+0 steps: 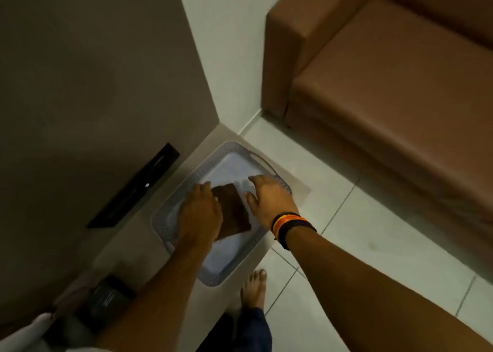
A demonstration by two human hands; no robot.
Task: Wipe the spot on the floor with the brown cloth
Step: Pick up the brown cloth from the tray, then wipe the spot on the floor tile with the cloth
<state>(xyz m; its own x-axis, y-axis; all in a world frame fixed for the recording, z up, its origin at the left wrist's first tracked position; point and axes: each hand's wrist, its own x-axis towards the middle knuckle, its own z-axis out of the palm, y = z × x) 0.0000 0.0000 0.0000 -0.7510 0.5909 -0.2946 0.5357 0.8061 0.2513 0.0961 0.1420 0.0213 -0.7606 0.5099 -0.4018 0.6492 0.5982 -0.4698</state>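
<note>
1. Both forearms are reaching down from the bottom of the view toward a pale perforated basket point(266, 241), which is sitting on a low ledge against the brown wall.
2. Folded flat, the brown cloth point(234, 213) is lying inside that basket, on top of something whitish lining it.
3. Covering the cloth's left edge, the left hand point(200, 213) is pressing down on it with fingers curled over; whether it is actually gripping the cloth I cannot tell.
4. Just right of the cloth, the right hand point(269, 198) is hovering over the basket with fingers spread wide, holding nothing, thumb close to the cloth's right edge.
5. Striped and dark wristbands point(290, 227) are circling the right wrist.
6. Below the basket, a bare foot point(254, 289) is standing on the light tiled floor point(373, 245).
7. Right of the basket and well apart from it, a brown sofa point(400, 84) is standing on the tiles.
8. Left of the basket, a flat black device point(138, 188) is lying along the ledge.
</note>
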